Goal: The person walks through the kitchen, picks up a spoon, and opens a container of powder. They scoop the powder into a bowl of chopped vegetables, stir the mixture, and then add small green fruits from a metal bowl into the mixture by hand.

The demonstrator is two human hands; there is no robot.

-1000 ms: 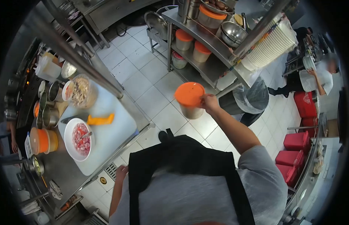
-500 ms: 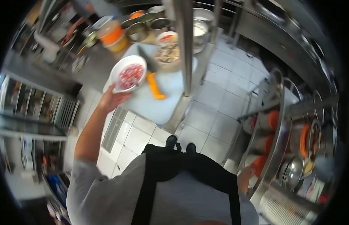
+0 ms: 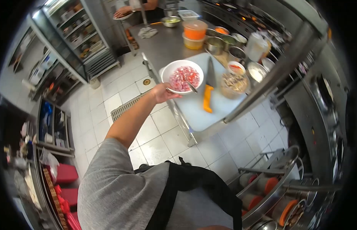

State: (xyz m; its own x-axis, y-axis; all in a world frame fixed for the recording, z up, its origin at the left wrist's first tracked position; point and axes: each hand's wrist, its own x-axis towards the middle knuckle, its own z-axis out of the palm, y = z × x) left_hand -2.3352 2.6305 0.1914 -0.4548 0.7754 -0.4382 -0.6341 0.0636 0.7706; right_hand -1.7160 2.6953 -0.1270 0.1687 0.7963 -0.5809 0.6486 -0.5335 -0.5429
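My left hand [image 3: 163, 93] is closed on the near rim of a white bowl [image 3: 171, 68], held over the near left corner of a pale cutting board [image 3: 194, 117]. Inside lies a chopped pink and red mix [image 3: 182, 78], with a metal spoon [image 3: 192, 87] resting in it. To the right of the bowl, a knife with a yellow handle [image 3: 207, 100] lies on the board, blade pointing away. Beside the knife stands a clear tub of sliced food [image 3: 234, 85]. My right hand does not show.
Orange-filled containers [image 3: 194, 30], metal pots [image 3: 215, 46] and white bottles [image 3: 255, 46] stand behind the board. A metal post [image 3: 263, 97] slants across the counter's right side. Another person's hand [image 3: 123, 12] is at the far end. Shelves with orange-lidded tubs [image 3: 269, 185] stand lower right.
My view has swung to the left, and the bowl stays in my left hand. My right hand, at the lower right shelf before, has gone out of view.
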